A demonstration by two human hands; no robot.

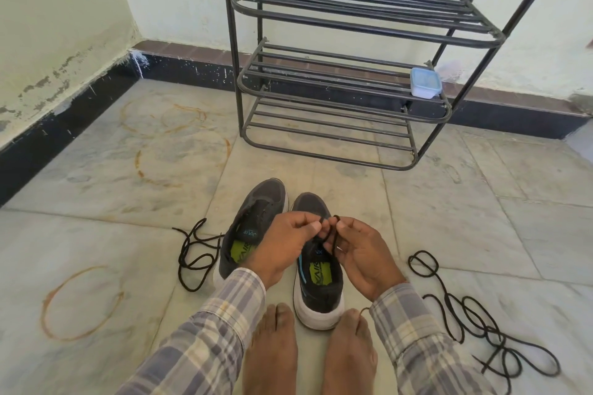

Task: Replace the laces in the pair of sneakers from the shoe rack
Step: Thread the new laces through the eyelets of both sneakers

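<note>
Two bare feet (272,346) stand on the floor (449,202), with toes pointing at the shoes. Just past the toes sit the two sneakers, side by side and almost touching. The right sneaker (317,295) has its heel between the feet. The left sneaker (266,199) sits a little farther away.

Both hands are over the right sneaker. The grip of the left hand (282,247) pinches a black lace (333,239) with thumb and finger. The grip of the right hand (365,256) pinches the same lace, with a loop sticking up between the fingers.

A loose lace (195,253) lies on the floor just beside the left sneaker. A tangle of laces (475,321) lies on the floor off to the right.

The shoe rack (353,74) stands at the far edge of the floor, against the wall. A small plastic box (425,82) sits on the right end of one shelf.
</note>
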